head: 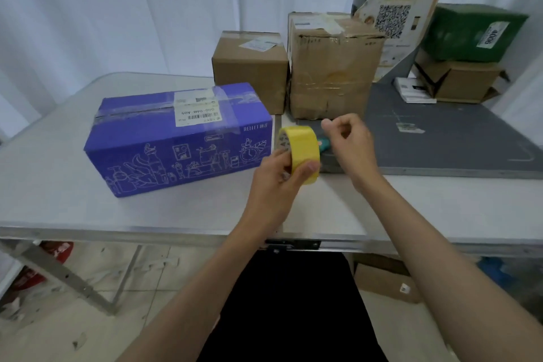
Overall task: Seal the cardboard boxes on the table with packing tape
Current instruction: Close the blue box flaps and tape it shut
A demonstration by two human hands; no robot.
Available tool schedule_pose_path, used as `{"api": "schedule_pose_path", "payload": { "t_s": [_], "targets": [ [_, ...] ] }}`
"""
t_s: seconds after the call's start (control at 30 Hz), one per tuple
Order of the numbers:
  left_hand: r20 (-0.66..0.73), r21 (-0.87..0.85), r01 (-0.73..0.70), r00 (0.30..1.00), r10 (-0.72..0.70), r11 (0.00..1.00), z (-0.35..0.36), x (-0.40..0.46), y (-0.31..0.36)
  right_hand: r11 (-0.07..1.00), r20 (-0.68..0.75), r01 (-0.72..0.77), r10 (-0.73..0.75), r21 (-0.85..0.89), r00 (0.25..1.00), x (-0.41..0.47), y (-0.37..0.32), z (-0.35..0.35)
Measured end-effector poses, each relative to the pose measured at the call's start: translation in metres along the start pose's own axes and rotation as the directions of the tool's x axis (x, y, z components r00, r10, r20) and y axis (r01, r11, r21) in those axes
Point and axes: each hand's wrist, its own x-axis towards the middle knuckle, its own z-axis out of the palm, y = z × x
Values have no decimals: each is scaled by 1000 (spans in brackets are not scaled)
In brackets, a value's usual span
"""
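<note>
Left hand (277,173) grips yellow tape roll (299,153) above table (58,185). Right hand (349,141) beside roll, fingers curled, thumb up; can't tell if pinching tape end. Blue box (179,141) left, taped closed. Behind: small brown box (249,70), larger brown box (332,67), both closed, contents hidden.

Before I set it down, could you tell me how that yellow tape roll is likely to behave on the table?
The yellow tape roll is a round hoop that the left hand holds on edge, so stood upright it may well roll. Laid flat, it should stay put. It looks rigid and probably light, since one hand holds it easily.
</note>
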Motion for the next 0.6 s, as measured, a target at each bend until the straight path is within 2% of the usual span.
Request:
{"api": "schedule_pose_path", "payload": {
  "t_s": [0.03,0.07,0.13,0.17,0.27,0.33,0.4,0.47,0.53,0.6],
  "targets": [
    [15,23,-21,1000,20,1000,2,7,1,982,79,-81,68,170,995,-5,-9,-4],
    [33,44,-44,999,43,998,3,14,3,951,191,-166,117,263,975,-9,-15,-8],
    [69,88,-87,994,81,992,6,27,6,908,349,-238,112,344,930,-14,-19,-15],
    [77,125,-96,993,87,987,8,32,6,902,377,-227,79,367,923,-17,-19,-18],
    [-21,254,-82,996,90,964,13,46,5,892,351,-162,3,423,936,-22,-13,-25],
    [-70,250,-128,986,150,960,12,53,6,892,330,-138,-13,430,944,-25,-10,-29],
    [50,302,-243,970,239,922,8,61,9,908,330,-111,-32,404,943,-26,-8,-33],
    [194,352,-312,947,257,882,5,68,10,920,330,-89,-46,382,943,-27,-8,-36],
    [214,327,-304,946,243,895,4,72,11,923,316,-71,-57,378,947,-27,-10,-37],
    [167,297,-276,958,235,914,7,74,12,922,314,-63,-65,381,947,-28,-10,-36]
  ]
}}
